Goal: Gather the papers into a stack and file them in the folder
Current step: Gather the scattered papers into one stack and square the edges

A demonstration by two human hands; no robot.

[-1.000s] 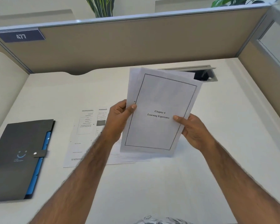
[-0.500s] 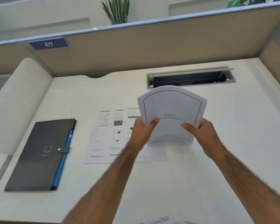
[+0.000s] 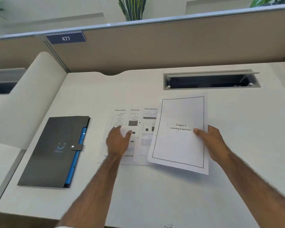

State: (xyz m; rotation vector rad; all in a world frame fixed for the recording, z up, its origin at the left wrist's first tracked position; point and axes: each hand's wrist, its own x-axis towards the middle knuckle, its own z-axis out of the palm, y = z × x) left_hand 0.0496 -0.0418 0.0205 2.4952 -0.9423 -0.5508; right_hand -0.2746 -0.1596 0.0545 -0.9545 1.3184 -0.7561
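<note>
My right hand [image 3: 212, 142] grips the right edge of a small stack of white sheets [image 3: 176, 145] whose top page reads "Chapter 6 Learning Experience"; the stack hovers tilted just over the desk. My left hand [image 3: 118, 140] is open, fingers spread, above the loose printed pages [image 3: 136, 119] that lie fanned out on the desk left of the held stack. A dark grey folder [image 3: 51, 153] with blue inner tabs and a snap strap lies shut at the left of the desk.
The white desk [image 3: 155, 195] is bounded by beige partition walls at the back and sides. An open cable tray slot [image 3: 211, 80] sits at the back right. A curved white panel [image 3: 28, 99] rises at the left.
My left hand has let go of the held stack and moved left over the loose pages. The stack has come down and now rests in my right hand alone.
</note>
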